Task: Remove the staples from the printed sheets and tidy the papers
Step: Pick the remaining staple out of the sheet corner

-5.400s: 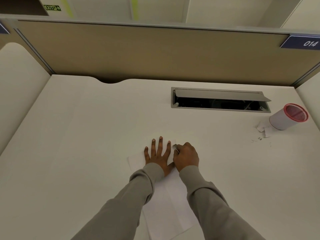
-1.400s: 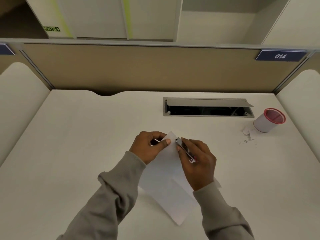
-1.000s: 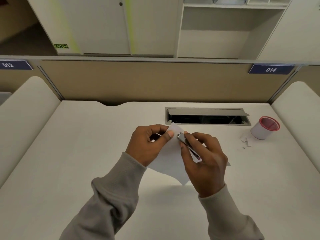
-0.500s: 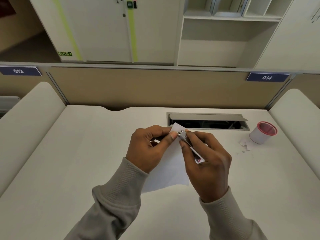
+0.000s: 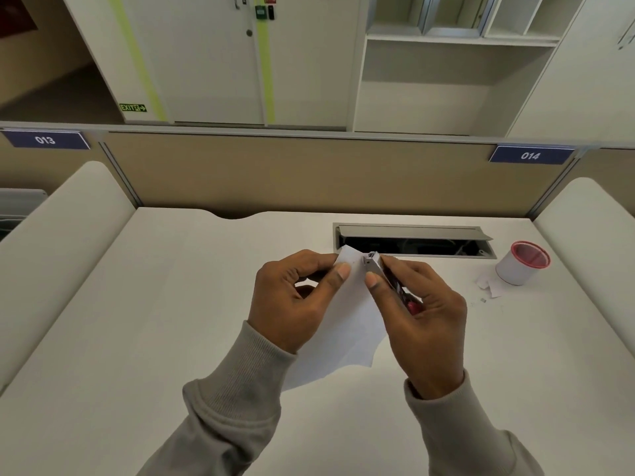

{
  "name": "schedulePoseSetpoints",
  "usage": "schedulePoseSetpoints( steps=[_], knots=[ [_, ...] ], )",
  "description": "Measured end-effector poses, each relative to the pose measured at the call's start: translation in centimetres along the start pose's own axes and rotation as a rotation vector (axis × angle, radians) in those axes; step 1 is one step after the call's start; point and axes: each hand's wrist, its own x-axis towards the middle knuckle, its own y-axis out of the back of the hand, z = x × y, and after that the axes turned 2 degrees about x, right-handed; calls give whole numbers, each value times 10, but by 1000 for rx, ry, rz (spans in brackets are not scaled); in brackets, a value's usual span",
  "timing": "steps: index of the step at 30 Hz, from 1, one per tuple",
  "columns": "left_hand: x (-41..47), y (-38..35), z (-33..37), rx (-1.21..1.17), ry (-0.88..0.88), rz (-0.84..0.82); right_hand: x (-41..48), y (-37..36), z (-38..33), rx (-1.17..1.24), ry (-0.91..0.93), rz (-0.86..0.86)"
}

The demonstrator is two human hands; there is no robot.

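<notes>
Centre of frame: my left hand [image 5: 292,300] and right hand [image 5: 422,317] meet above the desk [image 5: 137,338], both in grey sleeves.

Printed sheets [image 5: 347,324]: white paper, held off the desk at centre frame. The upper corner points toward the top of the frame and reaches the near edge of the cable hatch [image 5: 412,240]. The lower part hangs between my wrists with a curled, uneven bottom edge. The side facing me looks blank; no print can be read. Whether a staple sits in the corner cannot be told.

Left hand: closed on the sheets, thumb on the near face and curled fingers behind, pinching just below the upper corner.

Right hand: closed round a slim metal tool [image 5: 378,269]. The thumb presses along its near side and the fingers wrap the far side. The bright silver tip touches the upper corner of the sheets, just right of my left thumb; a red part shows at the lower end, inside my palm.

Right of frame: a white cup with a red rim [image 5: 522,264] stands on the desk, with torn paper scraps [image 5: 488,286] lying just beside its base.

Upper frame: a tan partition [image 5: 309,173] carries blue labels "013" [image 5: 44,140] and "014" [image 5: 531,155].
</notes>
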Motion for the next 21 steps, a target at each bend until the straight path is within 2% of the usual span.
schedulePoseSetpoints(
  steps=[3,11,15,21],
  knots=[
    [-3,-4,1,7,27,0,-8,-1,-1,-176,171,8],
    [-5,-7,8,-34,57,48,-12,1,-7,-317,313,15],
    [-6,-7,9,-27,40,49,-13,3,-9,-266,273,3],
    [-9,-2,9,-1,-39,21,-11,7,-12,-108,118,-57]
  ],
)
